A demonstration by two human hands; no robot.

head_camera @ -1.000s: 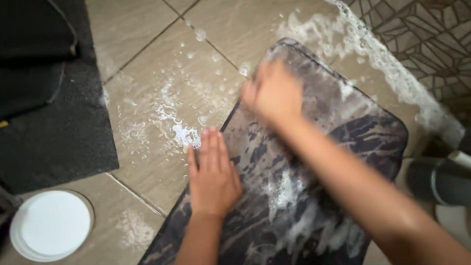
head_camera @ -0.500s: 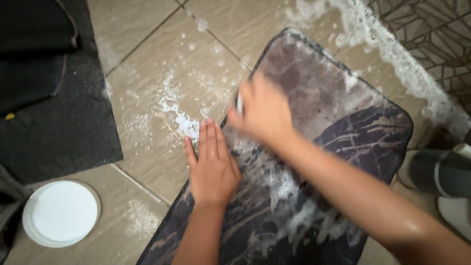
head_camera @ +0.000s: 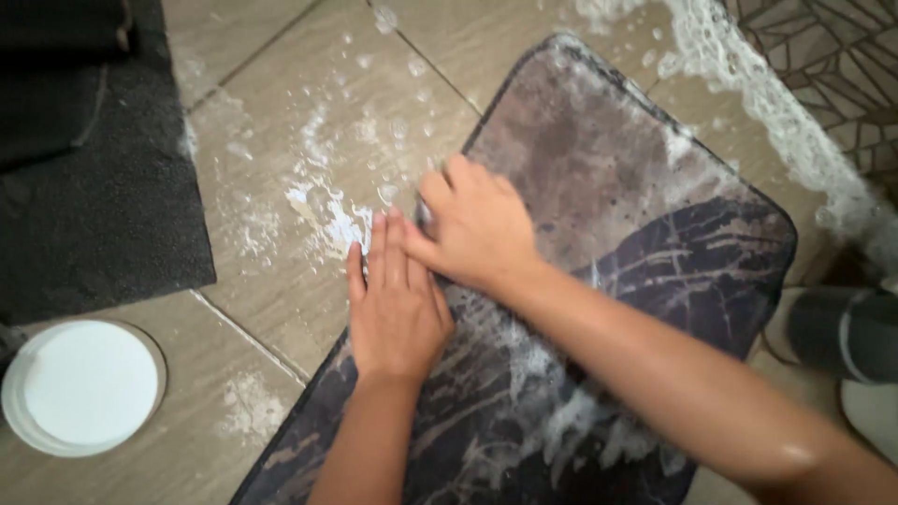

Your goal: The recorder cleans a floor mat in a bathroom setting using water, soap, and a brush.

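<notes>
Left hand (head_camera: 393, 309) flat on mat (head_camera: 655, 215) | right hand (head_camera: 477, 229) fisted, touching it

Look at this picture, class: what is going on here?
A person kneels over a dark marbled mat lying on a wet, soapy tile floor. The left hand presses flat on the mat's near edge. The right hand is closed around a small object against the mat. Foam streaks the mat.

bare wet tile (head_camera: 281, 140) lies open between soapy mat (head_camera: 617, 187) and black rug (head_camera: 103, 215).
</notes>
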